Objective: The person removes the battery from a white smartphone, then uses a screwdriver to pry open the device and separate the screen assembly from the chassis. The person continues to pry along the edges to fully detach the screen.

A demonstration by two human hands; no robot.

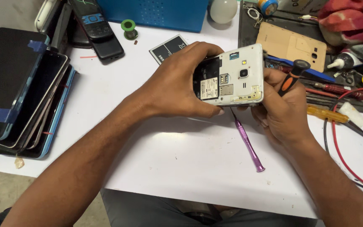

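Note:
A white phone (236, 75) with its back cover off is held above the white table (181, 159), camera and card slots facing me. My left hand (177, 86) grips its left end, fingers wrapped over the empty battery bay. My right hand (280, 109) supports the right end from behind and also holds a screwdriver (291, 77) with an orange and black handle. A purple screwdriver (248, 143) lies on the table just below the phone.
A stack of phones (22, 92) lies at the left edge. A black battery (169, 47), a gold back cover (290, 44), a yellow screwdriver (328, 114), red and black wires (337, 138), a blue box (160, 14) and solder spool (129, 27) surround the work spot.

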